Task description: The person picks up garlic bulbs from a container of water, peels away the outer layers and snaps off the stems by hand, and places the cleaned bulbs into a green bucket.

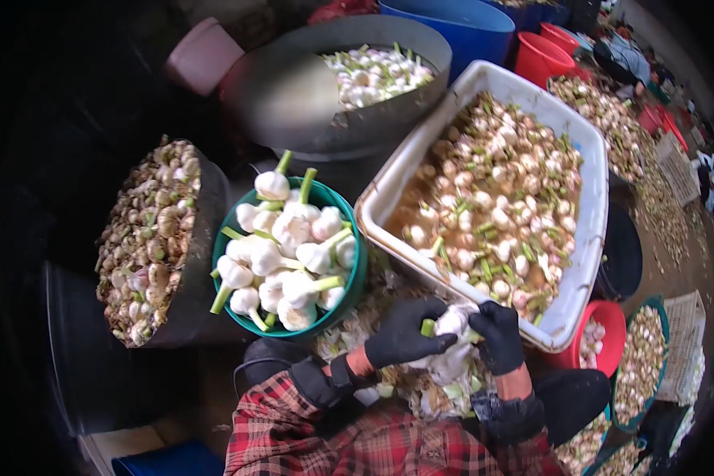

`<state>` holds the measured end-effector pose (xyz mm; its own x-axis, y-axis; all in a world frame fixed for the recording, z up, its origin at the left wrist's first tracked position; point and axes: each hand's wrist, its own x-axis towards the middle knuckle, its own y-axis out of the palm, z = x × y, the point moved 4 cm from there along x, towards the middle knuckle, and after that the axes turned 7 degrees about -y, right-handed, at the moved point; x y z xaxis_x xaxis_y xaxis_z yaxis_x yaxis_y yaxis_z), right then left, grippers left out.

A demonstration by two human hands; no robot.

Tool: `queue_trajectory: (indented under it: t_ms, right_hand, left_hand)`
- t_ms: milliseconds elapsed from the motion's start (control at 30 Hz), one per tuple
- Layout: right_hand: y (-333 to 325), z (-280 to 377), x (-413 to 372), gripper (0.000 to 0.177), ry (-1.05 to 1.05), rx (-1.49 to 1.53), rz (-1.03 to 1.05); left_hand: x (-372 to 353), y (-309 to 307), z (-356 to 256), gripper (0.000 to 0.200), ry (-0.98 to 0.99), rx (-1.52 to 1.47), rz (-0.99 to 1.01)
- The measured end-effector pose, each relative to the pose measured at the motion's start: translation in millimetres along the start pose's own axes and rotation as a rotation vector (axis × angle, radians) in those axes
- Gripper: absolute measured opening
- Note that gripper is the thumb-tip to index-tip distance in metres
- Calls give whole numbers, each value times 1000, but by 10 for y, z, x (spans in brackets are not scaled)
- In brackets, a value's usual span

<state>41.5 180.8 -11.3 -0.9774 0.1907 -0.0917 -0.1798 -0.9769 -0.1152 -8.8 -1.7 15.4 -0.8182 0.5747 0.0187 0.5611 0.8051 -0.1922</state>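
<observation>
Both hands wear black gloves and meet low in the middle of the view, over the lap of the person. The left hand point(404, 335) has its fingers curled tight around a garlic point(455, 320), and the short green stem point(427, 327) sticks out between these fingers toward 9 o'clock. The right hand point(500, 337) grips the same garlic from the 3 o'clock side, with the fingers bent and closed on the white skin. So the garlic sits between the two hands and touches both, just below the near rim of the white tub point(589, 238). Under the hands, at 6 o'clock, lies a heap of pale peels point(444, 385). Seen from the hands, the green bowl point(358, 278) stands near at 10 o'clock, piled high with clean white heads whose stems point in different ways. The white tub is at 1 o'clock; it holds brownish water with many heads floating in it. Behind the bowl, at 11 o'clock, is a grey tub point(293, 95) with some white heads at its far side. Well apart at 9 o'clock stands a dark bin point(202, 270), full of brownish heads not yet cleaned. At 3 o'clock a red bucket point(623, 317) stands just beside the corner of the white tub, with a few heads inside. Far at 1 o'clock other people point(627, 57) sit among garlic on the ground, too small to tell more.
</observation>
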Motion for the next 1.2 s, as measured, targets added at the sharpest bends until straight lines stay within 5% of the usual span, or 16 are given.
queue_trajectory:
  t_ms: [33, 100, 133, 167, 333, 533, 633, 667, 733, 767, 867, 933, 1000, 1033, 1100, 1200]
  right_hand:
    - [-14, -16, 0, 15, -18, -43, -24]
    - [-43, 155, 23, 14, -725, -670, 129]
    - [-126, -63, 39, 12, -169, -281, -83]
    - [-155, -58, 5, 12, -33, -236, -132]
    - [-144, 287, -148, 12, -362, -605, -263]
    - [-335, 124, -226, 12, -255, -646, -353]
    - [-399, 164, -297, 13, -214, -579, -204]
    - [-354, 206, -346, 12, -265, -614, -125]
    - [-168, 282, -461, 15, -281, -590, 105]
    - [-81, 297, -510, 20, -337, -620, 265]
    - [51, 395, -588, 47, -406, -699, 584]
    - [10, 573, -447, 46, -441, -701, 533]
    - [-46, 767, -148, 42, -482, -656, 467]
    - [-73, 839, 28, 38, -462, -659, 444]
    - [-85, 930, 438, 33, -572, -762, 405]
    - [38, 749, 1137, 33, -637, -851, 415]
  left_hand:
    - [-22, 7, 17, 35, 7, -14, 4]
    - [-64, -15, -107, 38, -43, -34, 94]
    - [-83, -12, -96, 42, -29, -39, 107]
    - [-98, -11, -80, 42, -27, -30, 100]
    - [-160, 105, 44, 41, -135, -300, 177]
    - [-134, -114, -297, 43, -265, -138, 432]
    - [296, -823, -603, 39, 29, 78, 7]
    - [758, -1222, -733, 36, 257, 271, 141]
    - [1310, -2080, -1277, 43, 55, 414, -272]
    - [1495, -2347, -1582, 47, 263, 675, -469]
    - [1361, -2330, -1948, 87, -156, 973, -732]
    - [1337, -2227, -1759, 47, 668, 873, -667]
    - [1065, -1892, -1173, 47, 176, 405, -449]
    - [906, -1486, -1071, 45, 506, 709, -453]
    - [474, -821, -1050, 34, -54, 223, -135]
    - [309, -327, -702, 30, 59, 319, 18]
